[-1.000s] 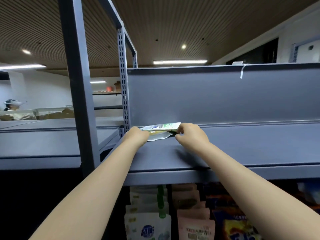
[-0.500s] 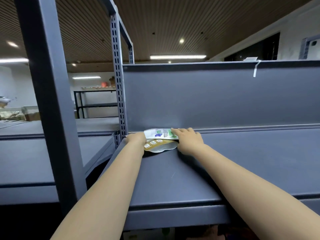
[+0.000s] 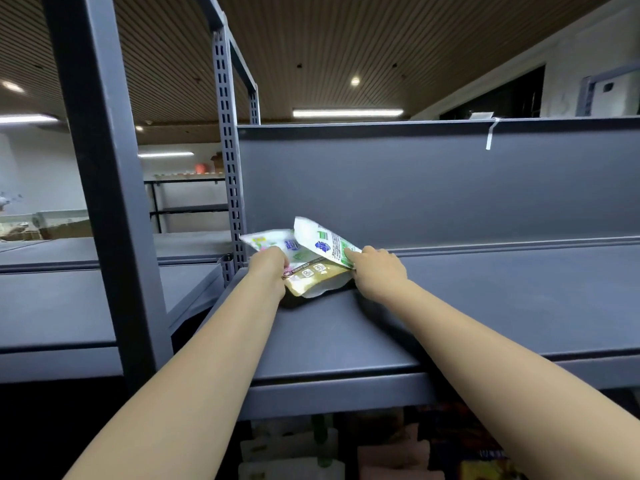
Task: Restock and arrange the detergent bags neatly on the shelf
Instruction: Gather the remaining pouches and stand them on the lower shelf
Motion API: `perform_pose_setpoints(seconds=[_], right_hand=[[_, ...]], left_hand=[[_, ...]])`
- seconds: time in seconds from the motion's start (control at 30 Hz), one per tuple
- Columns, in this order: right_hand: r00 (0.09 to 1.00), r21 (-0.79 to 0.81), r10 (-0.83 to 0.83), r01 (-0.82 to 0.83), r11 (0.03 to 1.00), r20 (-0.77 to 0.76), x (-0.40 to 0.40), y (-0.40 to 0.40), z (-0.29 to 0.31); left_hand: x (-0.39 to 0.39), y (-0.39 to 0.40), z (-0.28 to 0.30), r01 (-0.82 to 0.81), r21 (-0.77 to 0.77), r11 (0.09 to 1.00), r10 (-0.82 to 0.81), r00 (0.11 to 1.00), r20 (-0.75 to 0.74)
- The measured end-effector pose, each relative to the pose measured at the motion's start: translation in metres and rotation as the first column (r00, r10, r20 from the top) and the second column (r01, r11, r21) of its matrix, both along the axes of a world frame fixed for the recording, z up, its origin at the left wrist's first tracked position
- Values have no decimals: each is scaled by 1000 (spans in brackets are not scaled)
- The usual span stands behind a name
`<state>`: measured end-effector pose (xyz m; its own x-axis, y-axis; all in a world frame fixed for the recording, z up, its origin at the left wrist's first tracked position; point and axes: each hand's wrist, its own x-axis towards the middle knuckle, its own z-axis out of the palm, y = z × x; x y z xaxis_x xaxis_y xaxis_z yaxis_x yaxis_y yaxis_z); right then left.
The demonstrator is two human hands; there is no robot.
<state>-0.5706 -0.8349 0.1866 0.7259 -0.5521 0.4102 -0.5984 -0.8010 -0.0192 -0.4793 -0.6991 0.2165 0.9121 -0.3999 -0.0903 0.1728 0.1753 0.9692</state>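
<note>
Far left, a thick grey upright post [image 3: 104, 188] cuts through the view, with a neighbouring grey shelf [image 3: 86, 299] behind it; next comes the slotted upright [image 3: 230, 188] marking the left end of the main shelf [image 3: 346, 334]; the left hand [image 3: 270, 266] is at the back left corner of that shelf, fingers curled round the near edge of a white and green detergent bag [image 3: 266, 241] that tilts up toward the slotted upright; under both hands lies a gold and white detergent bag [image 3: 317, 282], flat on the shelf surface; just right, a second white and green bag [image 3: 323, 244] stands tilted with its top leaning against the grey back panel [image 3: 433, 188]; the right hand [image 3: 379, 268] pinches its lower right edge, fingertips [image 3: 351, 252] pressed on the green print, other fingers bent; further right, bare grey shelf, and a white tag [image 3: 490, 135] hanging from the panel's top rim; below the shelf's front lip, more packets [image 3: 398, 455] show dimly
</note>
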Motion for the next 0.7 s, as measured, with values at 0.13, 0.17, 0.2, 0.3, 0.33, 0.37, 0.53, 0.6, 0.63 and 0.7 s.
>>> perform_pose_setpoints(seconds=[0.13,0.17,0.2,0.3,0.33,0.37,0.53,0.6,0.63,0.7], right_hand=[[999,60,36,-38,997,37,-19,8,-1],[996,112,52,-61,992,75,-22,9,0],[991,177,63,-84,981,119,-24,10,0],[953,360,30,-143,922,302,-32,11,3],[931,423,-7,-159,892,364,-36,11,5],[912,476,-41,-174,862,408,-40,11,6],[840,524,-170,-152,838,515,-55,5,5],[810,548,-234,-125,827,538,-60,4,5],[788,556,-269,-110,824,554,-63,5,5],[716,548,-341,-70,834,610,-71,9,6]], left_hand=[[-6,5,-4,-1,-42,999,7,989,147],[-6,5,-6,9,-40,999,-2,982,188],[-11,8,-5,30,-47,998,-21,982,188],[-21,7,-3,52,-31,998,-43,969,242],[-24,7,-2,47,-9,999,-43,964,262],[-24,5,-2,34,10,999,-35,958,284],[-26,5,-4,-155,19,988,145,954,263],[-26,9,-7,-236,-33,971,237,945,225],[-24,11,-8,-277,-55,959,282,937,208],[-23,17,-11,-320,-104,942,332,932,141]])
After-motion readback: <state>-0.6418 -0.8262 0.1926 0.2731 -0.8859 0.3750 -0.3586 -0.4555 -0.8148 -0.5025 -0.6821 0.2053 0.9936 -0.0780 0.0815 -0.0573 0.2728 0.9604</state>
